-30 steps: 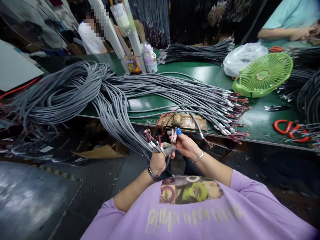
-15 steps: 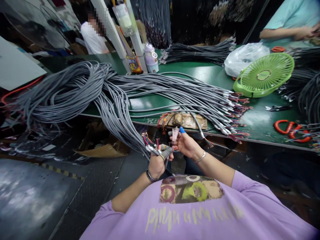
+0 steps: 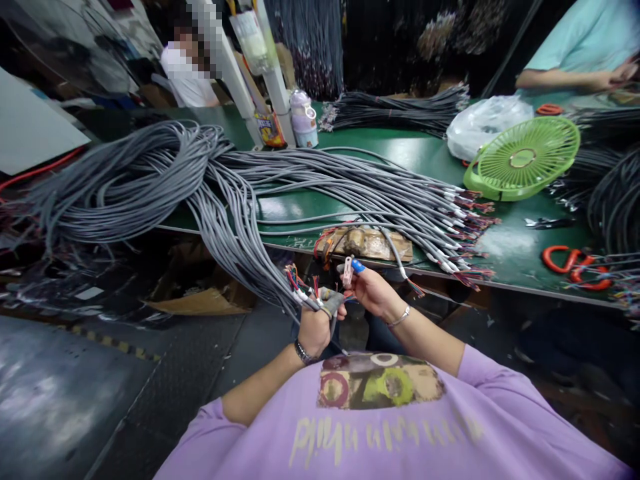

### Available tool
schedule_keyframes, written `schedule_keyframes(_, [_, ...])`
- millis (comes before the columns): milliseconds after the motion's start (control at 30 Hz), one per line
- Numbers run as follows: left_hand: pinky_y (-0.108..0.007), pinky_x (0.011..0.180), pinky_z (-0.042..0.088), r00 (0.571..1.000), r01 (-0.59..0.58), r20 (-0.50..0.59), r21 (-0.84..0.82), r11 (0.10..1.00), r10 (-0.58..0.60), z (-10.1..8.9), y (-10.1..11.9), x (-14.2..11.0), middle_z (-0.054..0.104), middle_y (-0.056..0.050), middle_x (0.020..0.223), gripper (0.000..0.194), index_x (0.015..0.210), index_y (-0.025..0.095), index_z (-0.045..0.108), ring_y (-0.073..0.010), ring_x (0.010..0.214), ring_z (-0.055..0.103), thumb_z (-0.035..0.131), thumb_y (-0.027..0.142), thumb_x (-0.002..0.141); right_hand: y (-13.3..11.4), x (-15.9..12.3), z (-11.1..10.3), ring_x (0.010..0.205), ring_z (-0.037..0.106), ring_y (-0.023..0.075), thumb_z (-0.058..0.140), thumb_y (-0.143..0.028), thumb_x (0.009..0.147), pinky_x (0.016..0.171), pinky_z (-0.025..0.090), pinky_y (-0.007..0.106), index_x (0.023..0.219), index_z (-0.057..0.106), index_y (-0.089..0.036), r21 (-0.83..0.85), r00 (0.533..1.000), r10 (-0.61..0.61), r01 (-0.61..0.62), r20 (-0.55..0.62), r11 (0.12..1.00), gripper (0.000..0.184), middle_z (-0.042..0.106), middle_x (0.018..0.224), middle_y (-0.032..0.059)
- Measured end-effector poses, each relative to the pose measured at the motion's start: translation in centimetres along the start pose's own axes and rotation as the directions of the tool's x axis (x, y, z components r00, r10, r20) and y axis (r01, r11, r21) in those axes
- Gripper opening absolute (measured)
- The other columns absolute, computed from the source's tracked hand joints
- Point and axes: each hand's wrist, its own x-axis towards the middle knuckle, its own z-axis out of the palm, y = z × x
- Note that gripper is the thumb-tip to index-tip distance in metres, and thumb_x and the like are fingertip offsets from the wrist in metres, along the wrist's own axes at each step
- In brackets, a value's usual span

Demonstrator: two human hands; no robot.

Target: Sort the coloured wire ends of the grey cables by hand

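Observation:
My left hand [image 3: 316, 330] is closed around the ends of several grey cables [image 3: 253, 250], which hang off the bench edge. Short coloured wires [image 3: 293, 275] fan out from their white-wrapped tips, and grey covers sit on some fingers. Close beside it, my right hand [image 3: 374, 291] pinches a small pale pink tool [image 3: 348, 270] whose exact kind I cannot make out. A blue cover sits on one fingertip of that hand. Below the tool, red and blue wire ends [image 3: 349, 295] lie between the two hands.
More grey cables [image 3: 345, 175] spread over the green bench [image 3: 300, 203], coiled at the left. A taped cardboard piece [image 3: 380, 243] lies at the front edge. On the right are a green fan [image 3: 523, 158], orange-handled scissors [image 3: 575, 267] and a plastic bag [image 3: 487, 123]. Two people are across the bench.
The pink tool has turned slightly in my right hand and now shows a different face. My left hand keeps its hold on the cables. The whole view has shifted a little.

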Motion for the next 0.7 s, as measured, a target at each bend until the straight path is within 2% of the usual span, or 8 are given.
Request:
schedule_keyframes(167, [-0.02,0.047,0.043,1.0,0.005,-0.007,-0.006,1.0,-0.005,0.0,0.1,0.0,0.06,0.002,0.052,0.021,0.062,0.016,0.058,-0.0089,0.046,0.054,0.071,0.031,0.068,0.0,0.2,-0.3,0.057,0.05,0.0103,0.063,-0.052,0.076,0.054,0.046,0.024,0.085,0.066,-0.016,-0.09,1.0,0.003,-0.005,-0.026,0.996,0.037,0.061,0.069,0.002])
schedule_keyframes(233, [-0.02,0.047,0.043,1.0,0.002,-0.01,-0.026,1.0,-0.003,0.0,0.5,-0.1,0.06,0.002,0.051,0.021,0.061,0.016,0.058,-0.0089,0.047,0.054,0.071,0.03,0.068,0.1,0.3,-0.4,0.056,0.048,0.01,0.065,-0.053,0.074,0.055,0.044,0.024,0.076,0.065,-0.017,-0.219,0.988,-0.133,0.113,-0.08,0.969,0.037,0.058,0.064,0.0007])
schedule_keyframes(333, [-0.02,0.046,0.042,1.0,0.004,-0.024,-0.038,0.999,-0.005,0.2,0.9,-0.1,0.059,0.002,0.05,0.02,0.061,0.016,0.058,-0.01,0.048,0.055,0.07,0.029,0.068,0.4,0.4,-0.7,0.055,0.045,0.0101,0.063,-0.056,0.074,0.056,0.039,0.024,0.061,0.06,-0.018,-0.461,0.897,-0.419,0.316,-0.139,0.829,0.04,0.054,0.058,-0.0005])
schedule_keyframes(400, [-0.02,0.046,0.043,0.999,0.001,-0.037,-0.039,0.999,-0.002,0.3,0.9,0.0,0.059,0.002,0.051,0.019,0.061,0.017,0.058,-0.0108,0.05,0.057,0.07,0.029,0.068,0.7,0.6,-0.7,0.055,0.045,0.0108,0.06,-0.059,0.075,0.057,0.038,0.025,0.06,0.059,-0.019,-0.526,0.862,-0.488,0.353,-0.139,0.773,0.043,0.054,0.057,-0.0005])
schedule_keyframes(467, [-0.02,0.047,0.043,0.999,-0.019,-0.047,-0.03,0.999,0.018,0.6,0.7,0.1,0.06,0.002,0.051,0.018,0.061,0.017,0.058,-0.0112,0.05,0.057,0.07,0.029,0.069,0.9,0.7,-0.6,0.055,0.046,0.0112,0.058,-0.063,0.074,0.056,0.039,0.025,0.063,0.059,-0.019,-0.46,0.889,-0.436,0.331,-0.142,0.824,0.045,0.054,0.057,-0.0005])
schedule_keyframes(533, [-0.021,0.047,0.043,0.998,-0.038,-0.052,-0.006,0.999,0.038,0.8,0.4,0.2,0.06,0.002,0.051,0.018,0.062,0.017,0.058,-0.0114,0.049,0.057,0.069,0.03,0.07,1.0,0.8,-0.3,0.056,0.048,0.0119,0.059,-0.066,0.071,0.055,0.041,0.025,0.068,0.061,-0.019,-0.3,0.944,-0.301,0.249,-0.138,0.921,0.047,0.057,0.06,0.0003])
schedule_keyframes(600, [-0.021,0.047,0.043,0.998,-0.042,-0.055,0.017,0.999,0.042,1.0,0.3,0.3,0.06,0.001,0.05,0.018,0.063,0.017,0.059,-0.0116,0.049,0.057,0.069,0.03,0.07,0.9,0.9,0.2,0.058,0.051,0.0129,0.062,-0.066,0.068,0.056,0.043,0.026,0.074,0.063,-0.018,-0.128,0.98,-0.155,0.139,-0.121,0.982,0.049,0.061,0.064,0.0019])
schedule_keyframes(700, [-0.021,0.047,0.043,0.998,-0.024,-0.057,0.024,0.999,0.025,1.2,0.1,0.4,0.06,0.001,0.05,0.019,0.062,0.017,0.059,-0.0114,0.049,0.057,0.069,0.03,0.07,0.7,0.9,1.0,0.057,0.053,0.0128,0.066,-0.062,0.068,0.056,0.045,0.026,0.076,0.064,-0.016,0.021,0.988,-0.075,0.078,-0.137,0.997,0.047,0.062,0.064,0.0026])
